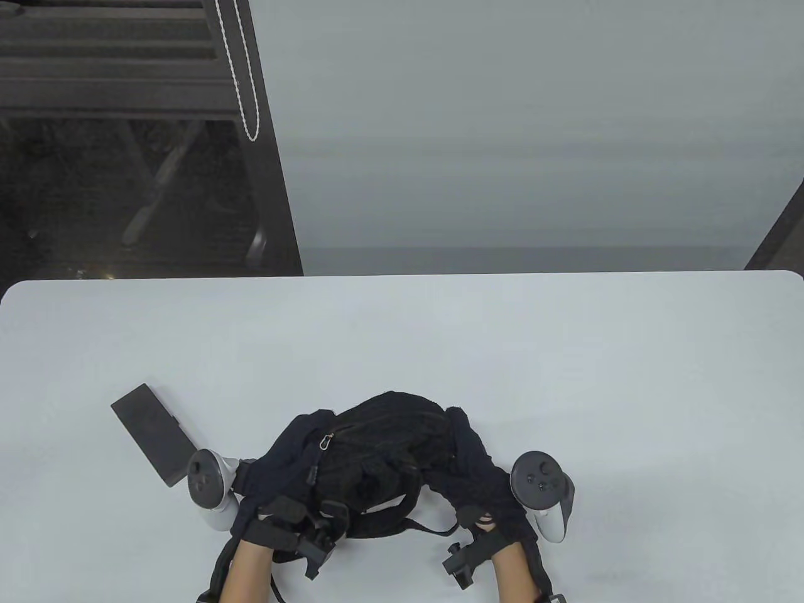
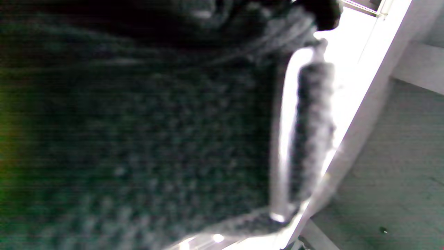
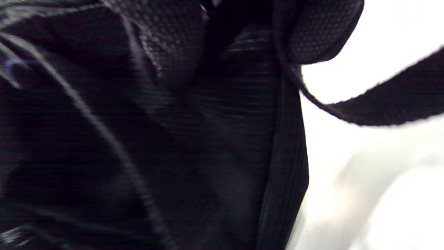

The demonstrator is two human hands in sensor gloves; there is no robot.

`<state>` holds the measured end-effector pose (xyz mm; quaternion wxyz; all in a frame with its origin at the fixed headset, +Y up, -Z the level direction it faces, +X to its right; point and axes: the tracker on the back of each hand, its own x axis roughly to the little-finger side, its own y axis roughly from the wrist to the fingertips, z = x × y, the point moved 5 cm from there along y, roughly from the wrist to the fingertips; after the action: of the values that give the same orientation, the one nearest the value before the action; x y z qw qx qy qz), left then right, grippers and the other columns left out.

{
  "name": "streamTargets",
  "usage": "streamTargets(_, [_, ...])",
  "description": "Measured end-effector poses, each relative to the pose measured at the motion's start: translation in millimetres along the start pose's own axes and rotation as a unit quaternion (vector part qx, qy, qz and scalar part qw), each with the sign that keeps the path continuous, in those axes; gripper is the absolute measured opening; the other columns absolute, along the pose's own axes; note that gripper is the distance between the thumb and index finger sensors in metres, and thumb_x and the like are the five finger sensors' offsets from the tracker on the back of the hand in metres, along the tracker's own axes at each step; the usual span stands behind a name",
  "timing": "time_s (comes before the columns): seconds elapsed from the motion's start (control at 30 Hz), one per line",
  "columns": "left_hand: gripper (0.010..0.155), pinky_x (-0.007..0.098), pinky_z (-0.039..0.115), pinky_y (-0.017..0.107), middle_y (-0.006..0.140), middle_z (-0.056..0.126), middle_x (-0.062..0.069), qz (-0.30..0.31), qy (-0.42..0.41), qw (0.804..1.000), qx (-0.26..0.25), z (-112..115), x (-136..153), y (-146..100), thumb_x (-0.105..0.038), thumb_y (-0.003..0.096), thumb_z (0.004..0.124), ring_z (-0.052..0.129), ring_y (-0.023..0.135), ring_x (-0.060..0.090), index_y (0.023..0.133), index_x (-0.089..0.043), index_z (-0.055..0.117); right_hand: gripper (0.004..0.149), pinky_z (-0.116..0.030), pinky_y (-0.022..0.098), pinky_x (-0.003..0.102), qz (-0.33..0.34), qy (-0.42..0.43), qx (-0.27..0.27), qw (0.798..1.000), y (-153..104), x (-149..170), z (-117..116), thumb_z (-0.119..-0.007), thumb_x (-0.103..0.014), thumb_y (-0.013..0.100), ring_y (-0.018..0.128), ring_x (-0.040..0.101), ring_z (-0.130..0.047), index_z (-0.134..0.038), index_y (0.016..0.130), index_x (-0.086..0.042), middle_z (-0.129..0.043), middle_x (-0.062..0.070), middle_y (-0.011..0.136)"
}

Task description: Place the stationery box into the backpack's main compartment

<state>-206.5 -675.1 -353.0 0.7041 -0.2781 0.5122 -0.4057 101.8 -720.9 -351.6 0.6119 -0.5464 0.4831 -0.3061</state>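
Hands (image 1: pixel 276 490) (image 1: pixel 487 496) on backpack (image 1: pixel 377 452), grip hidden by fabric.

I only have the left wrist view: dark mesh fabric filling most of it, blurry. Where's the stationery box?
Observer: In the table view the stationery box lies flat on the table, left of the backpack, not in it.
Operator: Is either hand on the box?
Observer: No. The left hand is on the backpack's left side, and its tracker sits beside the box's near end.
Operator: And the right hand?
Observer: The right hand is on the backpack's right side. Its wrist view shows only dark fabric and a loose strap over the table.
Operator: Main compartment open?
Observer: Cannot tell. A zipper pull shows on top, but no opening is clearly visible.
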Motion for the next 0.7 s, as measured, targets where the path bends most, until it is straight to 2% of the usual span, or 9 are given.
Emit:
streamTargets(0.03, [0.048, 0.062, 0.068, 0.064, 0.097, 0.076, 0.007, -0.015, 0.009, 0.999, 0.032, 3, 1, 3, -0.028, 0.0568, 0.073, 0.076, 0.086, 0.044, 0.105, -0.024, 0.073, 0.078, -0.085, 0.045, 0.038, -0.003, -0.025, 0.052, 0.998, -3, -2, 6, -0.092, -0.037, 0.048, 0.074, 0.023, -0.089, -0.046, 0.110, -0.023, -0.065, 0.004, 0.104])
streamTargets(0.1, [0.050, 0.067, 0.056, 0.071, 0.110, 0.062, 0.006, -0.049, 0.051, 0.993, 0.091, 8, 6, 4, -0.033, 0.0610, 0.069, 0.064, 0.098, 0.044, 0.110, -0.030, 0.062, 0.066, -0.088, 0.041, 0.035, 0.006, -0.048, 0.076, 0.996, -5, -7, 9, -0.092, -0.037, 0.048, 0.067, 0.020, -0.093, -0.059, 0.104, -0.027, -0.073, 0.001, 0.098])
streamTargets(0.13, [0.051, 0.068, 0.054, 0.072, 0.113, 0.057, 0.006, -0.054, 0.070, 0.992, 0.093, 7, 7, 5, -0.034, 0.0614, 0.069, 0.060, 0.101, 0.044, 0.111, -0.031, 0.059, 0.061, -0.089, 0.041, 0.034, 0.014, -0.052, 0.071, 0.996, -4, -9, 10, -0.090, -0.036, 0.049, 0.066, 0.019, -0.094, -0.062, 0.102, -0.028, -0.074, 0.000, 0.097])
streamTargets(0.23, [0.054, 0.069, 0.054, 0.071, 0.115, 0.059, 0.007, -0.067, 0.096, 0.992, 0.053, -4, 10, 5, -0.035, 0.0592, 0.075, 0.062, 0.101, 0.046, 0.111, -0.032, 0.063, 0.053, -0.088, 0.042, 0.034, 0.012, -0.026, 0.085, 0.996, -6, -6, 20, -0.089, -0.036, 0.049, 0.066, 0.019, -0.094, -0.067, 0.097, -0.030, -0.075, -0.002, 0.096])
streamTargets(0.33, [0.055, 0.071, 0.048, 0.072, 0.117, 0.055, 0.008, -0.094, 0.131, 0.985, 0.067, -13, 11, 3, -0.037, 0.0599, 0.075, 0.056, 0.105, 0.047, 0.113, -0.032, 0.061, 0.048, -0.088, 0.042, 0.036, -0.003, 0.034, 0.102, 0.994, -7, 3, 32, -0.088, -0.033, 0.050, 0.066, 0.021, -0.093, -0.070, 0.095, -0.030, -0.076, -0.002, 0.095])
streamTargets(0.43, [0.055, 0.073, 0.041, 0.072, 0.118, 0.053, 0.008, -0.124, 0.189, 0.973, 0.056, -31, 9, 1, -0.036, 0.0598, 0.076, 0.051, 0.106, 0.048, 0.113, -0.032, 0.061, 0.047, -0.088, 0.043, 0.035, -0.004, 0.043, 0.113, 0.993, -7, 7, 40, -0.087, -0.033, 0.051, 0.067, 0.021, -0.093, -0.070, 0.094, -0.031, -0.075, -0.002, 0.096])
streamTargets(0.5, [0.055, 0.073, 0.039, 0.072, 0.117, 0.054, 0.009, -0.156, 0.247, 0.956, 0.040, -48, 8, -1, -0.034, 0.0591, 0.078, 0.050, 0.106, 0.049, 0.112, -0.032, 0.063, 0.047, -0.088, 0.043, 0.035, -0.004, 0.048, 0.117, 0.992, -7, 8, 44, -0.086, -0.033, 0.051, 0.066, 0.021, -0.093, -0.070, 0.095, -0.031, -0.076, -0.002, 0.096])
streamTargets(0.57, [0.055, 0.075, 0.033, 0.071, 0.118, 0.053, 0.009, -0.198, 0.313, 0.928, 0.036, -68, 10, -4, -0.033, 0.0589, 0.079, 0.046, 0.107, 0.049, 0.111, -0.032, 0.064, 0.047, -0.088, 0.043, 0.035, 0.000, 0.063, 0.122, 0.991, -8, 6, 48, -0.086, -0.034, 0.051, 0.066, 0.021, -0.093, -0.069, 0.095, -0.031, -0.075, -0.002, 0.096])
streamTargets(0.7, [0.055, 0.079, 0.029, 0.067, 0.120, 0.049, 0.008, -0.312, 0.452, 0.835, 0.017, -120, 27, -18, -0.033, 0.0571, 0.084, 0.039, 0.108, 0.052, 0.109, -0.035, 0.067, 0.047, -0.088, 0.043, 0.034, 0.010, 0.077, 0.131, 0.988, -10, 0, 51, -0.086, -0.034, 0.052, 0.066, 0.020, -0.093, -0.069, 0.095, -0.031, -0.075, -0.002, 0.096])
